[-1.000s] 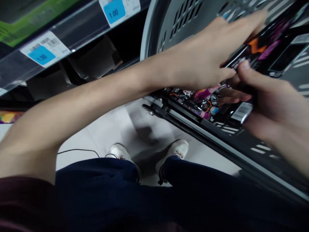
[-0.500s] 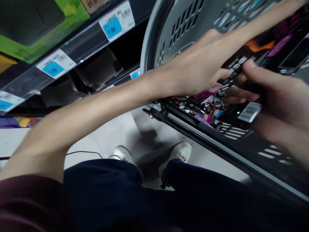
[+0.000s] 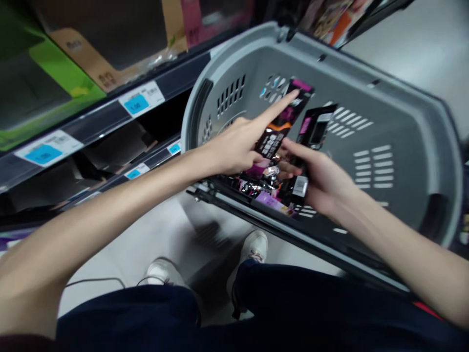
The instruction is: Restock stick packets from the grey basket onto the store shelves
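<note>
My left hand (image 3: 240, 144) grips a black packet (image 3: 282, 120) with pink and orange print, its index finger stretched along the top and its thumb at the lower end. Beside it, my right hand (image 3: 320, 178) is closed around a flat black box (image 3: 318, 124) with a pink patch and a white barcode label at the near end. Both hands are inside a grey shopping basket (image 3: 414, 112). Small shiny black, pink and purple wrapped packets (image 3: 269, 198) lie beneath them in the basket's near left part, partly covered by the fingers.
Shelves with blue-and-white price tags (image 3: 141, 100) run along the left, holding green, brown and pink cartons (image 3: 82, 58). A dark bar (image 3: 252, 205) edges the basket's near side. White shoes (image 3: 254, 247) and a thin cable (image 3: 98, 280) are on the pale floor below.
The view has shifted, so the whole basket now shows and both hands appear further left. My left index finger now lies visibly along the packet. Both hands keep their holds.
</note>
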`<action>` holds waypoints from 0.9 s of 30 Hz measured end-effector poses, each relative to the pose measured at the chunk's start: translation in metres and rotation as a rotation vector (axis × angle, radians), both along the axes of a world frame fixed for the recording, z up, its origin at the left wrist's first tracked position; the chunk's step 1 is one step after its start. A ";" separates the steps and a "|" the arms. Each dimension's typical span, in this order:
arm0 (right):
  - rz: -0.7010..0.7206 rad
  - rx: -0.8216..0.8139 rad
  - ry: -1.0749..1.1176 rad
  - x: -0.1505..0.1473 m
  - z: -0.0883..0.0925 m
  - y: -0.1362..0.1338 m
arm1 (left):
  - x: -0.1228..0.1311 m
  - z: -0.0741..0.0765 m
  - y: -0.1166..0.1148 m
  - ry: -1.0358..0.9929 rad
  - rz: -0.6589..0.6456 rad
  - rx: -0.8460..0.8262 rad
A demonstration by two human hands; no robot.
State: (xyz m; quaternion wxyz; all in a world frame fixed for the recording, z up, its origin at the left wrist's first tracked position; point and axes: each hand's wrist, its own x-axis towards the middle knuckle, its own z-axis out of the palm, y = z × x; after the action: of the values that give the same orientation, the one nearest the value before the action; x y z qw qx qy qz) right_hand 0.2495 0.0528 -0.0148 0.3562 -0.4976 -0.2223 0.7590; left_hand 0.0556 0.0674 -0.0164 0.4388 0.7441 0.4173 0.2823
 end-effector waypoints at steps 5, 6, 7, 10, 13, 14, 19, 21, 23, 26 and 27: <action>-0.014 0.006 -0.021 -0.001 -0.003 0.001 | -0.002 -0.003 0.003 0.045 -0.051 0.016; -0.024 0.011 -0.022 -0.002 -0.003 0.001 | -0.002 -0.002 0.002 0.044 -0.045 0.007; -0.028 0.012 -0.025 -0.002 -0.003 0.001 | -0.002 -0.001 0.002 0.039 -0.037 -0.001; -0.015 0.007 -0.040 -0.003 -0.002 0.001 | -0.002 -0.001 0.001 0.013 -0.017 -0.008; -0.014 0.019 -0.067 -0.003 -0.002 0.001 | -0.002 -0.001 0.001 0.012 -0.016 0.009; -0.021 0.035 -0.075 -0.004 -0.003 0.001 | -0.003 -0.002 0.001 0.017 -0.015 0.013; -0.047 0.122 -0.094 -0.004 -0.006 0.002 | -0.003 -0.001 0.002 0.027 -0.007 0.020; -0.046 0.130 -0.102 -0.004 -0.008 0.003 | -0.003 -0.001 0.002 0.014 -0.014 0.012; -0.040 0.133 -0.102 -0.003 -0.009 0.003 | -0.002 -0.001 0.001 0.006 -0.017 0.000; -0.032 0.145 -0.099 -0.002 -0.008 0.005 | -0.001 -0.001 0.001 -0.010 -0.005 -0.013; -0.033 0.150 -0.100 -0.002 -0.008 0.005 | -0.001 -0.002 0.001 -0.020 0.013 -0.020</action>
State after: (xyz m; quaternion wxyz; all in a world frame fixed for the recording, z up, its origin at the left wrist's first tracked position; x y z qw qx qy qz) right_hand 0.2475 0.0576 -0.0225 0.3933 -0.5104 -0.2876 0.7086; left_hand 0.0543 0.0689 -0.0182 0.4486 0.7340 0.4205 0.2884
